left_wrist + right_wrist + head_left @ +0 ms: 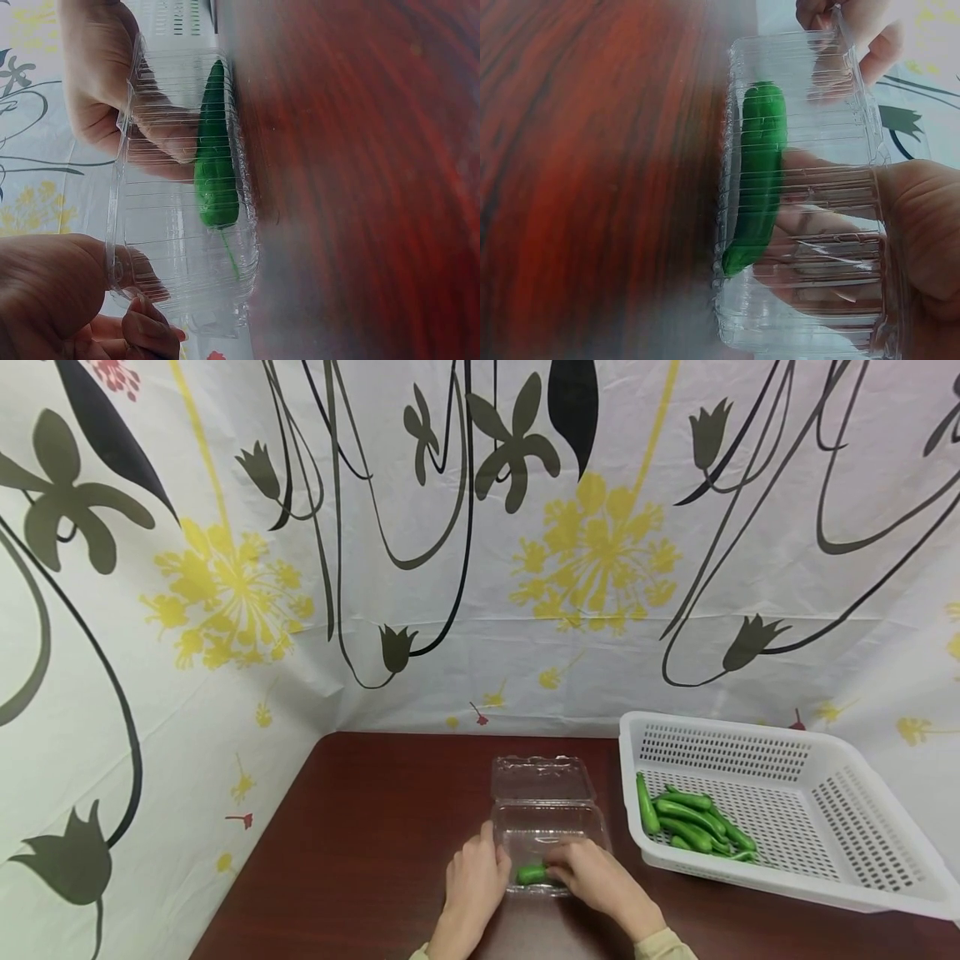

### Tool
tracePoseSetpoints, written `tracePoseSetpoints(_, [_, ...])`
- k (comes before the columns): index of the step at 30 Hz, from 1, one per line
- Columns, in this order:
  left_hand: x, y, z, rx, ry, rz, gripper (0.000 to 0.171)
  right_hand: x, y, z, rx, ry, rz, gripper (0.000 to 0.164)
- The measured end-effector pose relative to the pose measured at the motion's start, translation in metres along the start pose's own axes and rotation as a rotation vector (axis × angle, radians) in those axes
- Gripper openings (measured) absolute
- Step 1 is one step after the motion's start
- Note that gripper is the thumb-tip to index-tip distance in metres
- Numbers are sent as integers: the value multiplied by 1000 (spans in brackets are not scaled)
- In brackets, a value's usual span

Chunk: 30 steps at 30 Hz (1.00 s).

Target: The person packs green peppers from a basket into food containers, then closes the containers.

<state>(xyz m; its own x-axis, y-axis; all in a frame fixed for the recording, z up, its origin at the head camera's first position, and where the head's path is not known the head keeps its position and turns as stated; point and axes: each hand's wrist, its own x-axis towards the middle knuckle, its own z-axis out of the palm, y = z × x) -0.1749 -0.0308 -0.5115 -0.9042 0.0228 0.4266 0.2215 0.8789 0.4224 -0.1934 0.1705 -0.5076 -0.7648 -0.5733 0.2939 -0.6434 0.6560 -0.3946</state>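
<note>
1. By the right hand (592, 872), close to the camera, a green pepper (532, 875) was touched inside the clear box (525, 832) by its near wall; whether it was pinched could not be told.
2. The box's left side was pinched by the left hand (474, 875); a light, steady hold seemed best, with the pepper laid flat.
3. Behind, the lid (542, 781) was folded open; rightward, more peppers (688, 814) were held in a white basket (757, 882).

Glossy ribbed plastic clamshell (536, 821), smooth pepper (532, 875), wood-grained tabletop (397, 827).
</note>
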Motion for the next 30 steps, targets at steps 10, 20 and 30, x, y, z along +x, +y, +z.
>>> tracePoseSetpoints(10, [0,0,1,1,5,6,34,0,-3,-2,-55,65,-2,11])
tracePoseSetpoints(20, [0,0,1,15,19,16,35,1,-3,-6,-145,238,5,20])
tracePoseSetpoints(30, [0,0,1,9,24,16,35,3,-1,-15,-140,360,6,24])
